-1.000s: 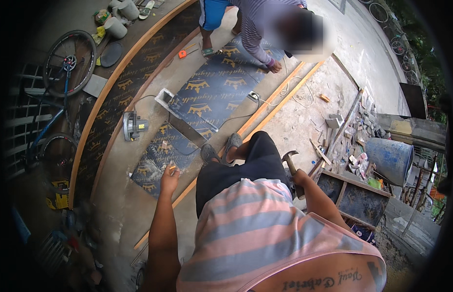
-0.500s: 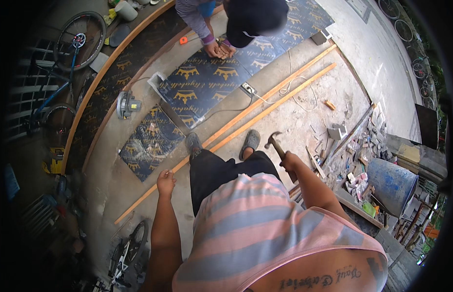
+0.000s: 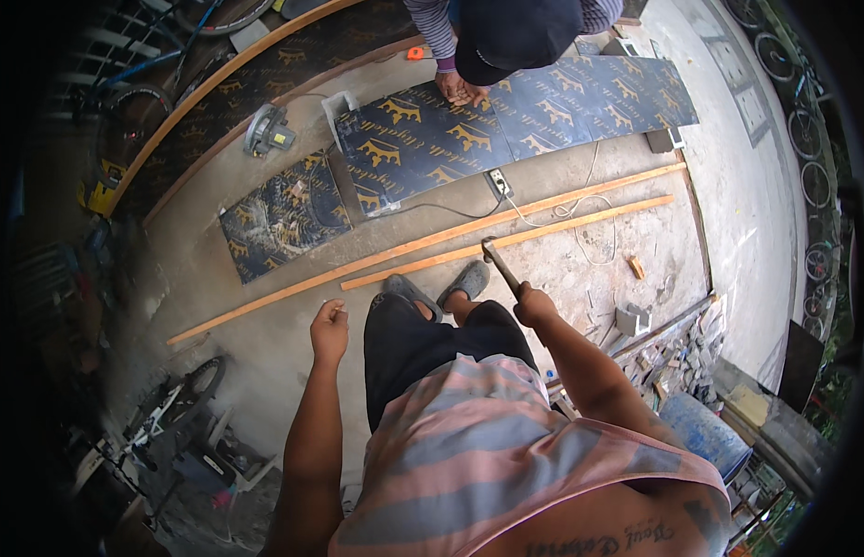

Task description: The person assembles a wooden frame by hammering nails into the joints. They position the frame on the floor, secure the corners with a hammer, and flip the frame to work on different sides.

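My right hand (image 3: 535, 305) is wrapped round the handle of a hammer (image 3: 504, 269), whose head points away from me above the concrete floor. My left hand (image 3: 330, 331) hangs in the air on the other side of my legs, its fingers curled in a pinch. A tiny pale bit shows at its fingertips, too small to name. Beyond my feet lie two long wooden strips (image 3: 423, 245). Past them is a long dark printed panel (image 3: 432, 139), where a co-worker in a dark cap (image 3: 517, 42) bends down with both hands together on its far edge.
A circular saw (image 3: 270, 132) stands beside a smaller dusty panel piece (image 3: 288, 215). A power outlet (image 3: 498, 183) with cords lies by the long panel. An orange tape measure (image 3: 415, 54) is near the co-worker. Rubble (image 3: 678, 348) and a blue drum (image 3: 701, 434) are at right, a bicycle (image 3: 177, 399) at left.
My view has turned, and the panels and strips now lie more crosswise. My feet have come closer together, near the strips. The hammer stays in my right hand; the co-worker still bends over the panel.
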`<action>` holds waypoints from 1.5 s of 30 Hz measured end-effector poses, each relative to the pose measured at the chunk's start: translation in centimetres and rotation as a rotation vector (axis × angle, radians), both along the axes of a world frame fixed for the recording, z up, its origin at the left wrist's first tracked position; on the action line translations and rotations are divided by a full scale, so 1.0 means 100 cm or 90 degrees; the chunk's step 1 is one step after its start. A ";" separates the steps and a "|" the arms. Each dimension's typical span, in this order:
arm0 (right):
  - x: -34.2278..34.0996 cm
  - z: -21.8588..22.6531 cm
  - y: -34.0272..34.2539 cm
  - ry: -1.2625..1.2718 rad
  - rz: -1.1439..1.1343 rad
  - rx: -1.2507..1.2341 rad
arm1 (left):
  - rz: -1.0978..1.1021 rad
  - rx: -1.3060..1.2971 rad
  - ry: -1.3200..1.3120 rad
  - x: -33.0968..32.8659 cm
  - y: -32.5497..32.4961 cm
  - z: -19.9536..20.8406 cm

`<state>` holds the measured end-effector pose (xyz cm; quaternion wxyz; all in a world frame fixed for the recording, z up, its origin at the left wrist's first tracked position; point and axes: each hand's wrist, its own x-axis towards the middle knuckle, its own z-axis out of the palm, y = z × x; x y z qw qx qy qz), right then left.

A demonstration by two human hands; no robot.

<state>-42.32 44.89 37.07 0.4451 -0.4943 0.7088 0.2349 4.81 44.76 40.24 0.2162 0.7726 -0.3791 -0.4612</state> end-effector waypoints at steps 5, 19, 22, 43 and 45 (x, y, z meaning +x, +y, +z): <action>0.072 -0.086 -0.068 -0.116 0.095 -0.195 | 0.079 -0.019 0.018 -0.033 -0.023 -0.107; 0.190 -0.332 -0.194 -0.152 0.310 -0.373 | 0.440 -0.193 0.255 0.023 -0.166 -0.358; 0.192 -0.343 -0.189 -0.187 0.309 -0.396 | 0.442 -0.228 0.255 0.043 -0.172 -0.350; 0.064 -0.342 -0.216 -0.352 -0.352 -0.410 | -0.045 0.019 0.922 -0.116 -0.009 -0.133; 0.070 -0.353 -0.217 -0.310 -0.397 -0.409 | 0.120 -0.230 1.032 -0.174 -0.038 -0.077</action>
